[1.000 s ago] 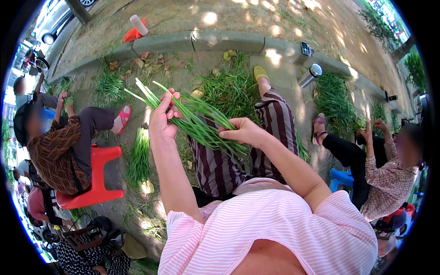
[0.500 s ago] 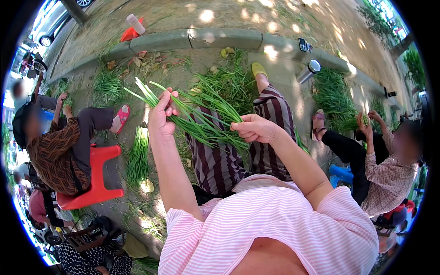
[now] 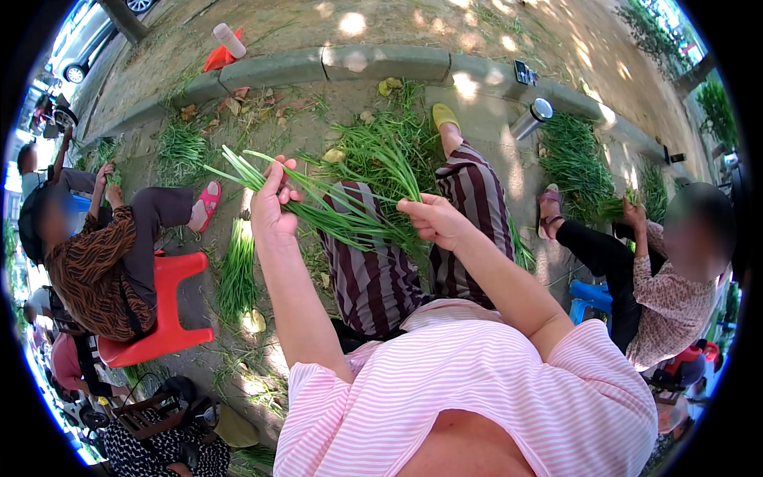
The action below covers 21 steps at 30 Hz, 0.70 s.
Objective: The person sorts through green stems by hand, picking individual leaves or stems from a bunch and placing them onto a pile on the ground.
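Above the striped trousers (image 3: 369, 278), a bundle of green stalks (image 3: 338, 226) sat clamped in the left hand (image 3: 275, 203), its fingers closed near the pale ends (image 3: 241, 168), which jutted out leftward beyond them while the leaves trailed right. The right hand (image 3: 437, 221) had its fingers pinched together on some thin leaves, just beside the bundle's far end.

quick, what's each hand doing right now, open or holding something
Left hand: closed, holding a bunch of chives near the pale ends.
Right hand: closed, pinching a few chive leaves.
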### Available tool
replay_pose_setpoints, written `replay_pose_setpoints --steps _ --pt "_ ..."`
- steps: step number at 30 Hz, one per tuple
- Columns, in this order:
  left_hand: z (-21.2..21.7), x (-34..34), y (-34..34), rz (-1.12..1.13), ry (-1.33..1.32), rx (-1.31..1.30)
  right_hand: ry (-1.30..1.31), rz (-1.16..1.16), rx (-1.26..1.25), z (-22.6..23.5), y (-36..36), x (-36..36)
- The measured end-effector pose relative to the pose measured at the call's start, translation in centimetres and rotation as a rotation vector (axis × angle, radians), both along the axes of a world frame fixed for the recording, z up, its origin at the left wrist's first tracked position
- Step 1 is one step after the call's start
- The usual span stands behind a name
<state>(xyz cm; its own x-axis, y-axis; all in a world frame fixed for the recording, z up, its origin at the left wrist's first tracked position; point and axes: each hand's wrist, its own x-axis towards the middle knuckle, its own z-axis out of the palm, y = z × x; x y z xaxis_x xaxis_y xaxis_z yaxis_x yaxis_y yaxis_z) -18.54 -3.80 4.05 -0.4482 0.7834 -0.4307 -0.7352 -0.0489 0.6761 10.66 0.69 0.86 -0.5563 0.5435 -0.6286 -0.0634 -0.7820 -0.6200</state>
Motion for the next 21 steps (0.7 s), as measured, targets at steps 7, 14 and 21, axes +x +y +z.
replay_pose_setpoints --steps 7,14,21 --pt "-0.7 0.4 -0.8 0.051 -0.031 -0.04 0.09 -0.31 -0.075 -1.0 -1.0 -1.4" --pt "-2.7 0.3 -2.1 0.2 -0.206 0.029 0.085 -0.545 -0.058 -1.5 1.0 -1.0" --pt "-3.7 -3.4 -3.8 0.352 -0.35 0.056 0.008 -0.408 0.021 0.1 2.8 3.6"
